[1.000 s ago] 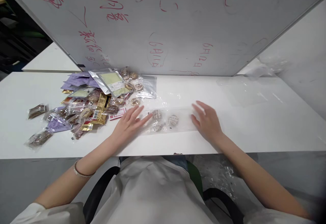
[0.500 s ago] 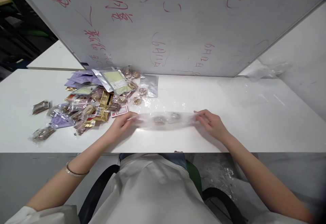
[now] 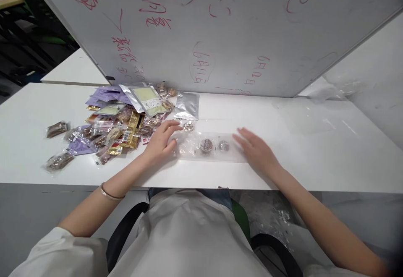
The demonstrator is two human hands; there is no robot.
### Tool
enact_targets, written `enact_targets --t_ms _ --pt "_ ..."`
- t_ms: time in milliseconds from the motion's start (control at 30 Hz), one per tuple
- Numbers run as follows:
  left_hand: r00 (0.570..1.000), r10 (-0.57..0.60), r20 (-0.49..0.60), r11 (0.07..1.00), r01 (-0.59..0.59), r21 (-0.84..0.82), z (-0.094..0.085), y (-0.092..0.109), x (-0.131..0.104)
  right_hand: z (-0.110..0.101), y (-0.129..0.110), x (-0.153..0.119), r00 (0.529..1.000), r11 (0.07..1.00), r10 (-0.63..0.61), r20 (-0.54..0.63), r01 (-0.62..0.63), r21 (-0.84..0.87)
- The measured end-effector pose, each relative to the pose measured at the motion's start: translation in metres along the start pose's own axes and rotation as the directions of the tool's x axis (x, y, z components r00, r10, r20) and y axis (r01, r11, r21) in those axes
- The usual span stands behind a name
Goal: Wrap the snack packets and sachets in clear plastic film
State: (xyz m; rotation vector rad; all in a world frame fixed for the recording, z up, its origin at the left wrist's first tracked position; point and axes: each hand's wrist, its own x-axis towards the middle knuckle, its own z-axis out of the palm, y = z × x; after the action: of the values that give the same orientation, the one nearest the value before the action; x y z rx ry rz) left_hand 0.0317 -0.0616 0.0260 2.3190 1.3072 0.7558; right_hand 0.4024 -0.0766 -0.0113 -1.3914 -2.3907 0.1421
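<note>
A long clear plastic bag (image 3: 189,151) lies flat on the white table in front of me, holding two small round dark snacks, a larger one (image 3: 206,145) and a smaller one (image 3: 223,145). At its left end is my left hand (image 3: 162,142), thumb and fingers apart, the fingertips close to a round wrapped snack (image 3: 188,126) just behind the bag. Whether they touch that snack I cannot tell. Over the right end, my right hand (image 3: 256,151) is open with fingers stretched, slightly blurred, and grips nothing.
To the left spreads a pile of wrapped snacks (image 3: 115,134) with purple and gold packets. A silver pouch (image 3: 187,105) lies behind my left hand. An upright whiteboard (image 3: 236,37) bounds the table's back. Clear plastic sheeting (image 3: 302,115) lies at the back right.
The bag was held stretched between both hands and now lies flat on the table. Both hands have let go; the left moved up towards the round wrapped snack, while the right spread its fingers.
</note>
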Motion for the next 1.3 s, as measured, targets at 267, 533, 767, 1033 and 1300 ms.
enact_targets --t_ms 267,533,767,1033,1300 --pt "0.928 0.004 0.373 0.99 -0.058 0.132 0.014 0.011 0.052 -0.002 -0.001 -0.003 0.947 0.979 -0.158 0.281 0.113 0.17" --pt "0.998 0.043 0.051 0.953 -0.057 0.298 0.006 -0.009 0.05 -0.003 -0.002 -0.006 0.946 0.981 -0.178 0.27 0.15 0.121" --pt "0.886 0.213 0.413 0.972 -0.233 -0.001 0.001 -0.016 0.009 0.007 0.001 -0.006 0.947 0.98 -0.2 0.251 0.191 0.056" --pt "0.974 -0.06 0.218 0.994 0.078 -0.076 0.013 -0.008 0.027 -0.016 0.003 0.026 0.966 0.977 0.189 0.174 -0.203 0.067" --pt "0.987 -0.103 0.124 0.913 0.044 0.406 0.044 -0.005 0.057 0.005 -0.004 0.068 0.831 0.838 0.541 0.129 -0.519 -0.168"
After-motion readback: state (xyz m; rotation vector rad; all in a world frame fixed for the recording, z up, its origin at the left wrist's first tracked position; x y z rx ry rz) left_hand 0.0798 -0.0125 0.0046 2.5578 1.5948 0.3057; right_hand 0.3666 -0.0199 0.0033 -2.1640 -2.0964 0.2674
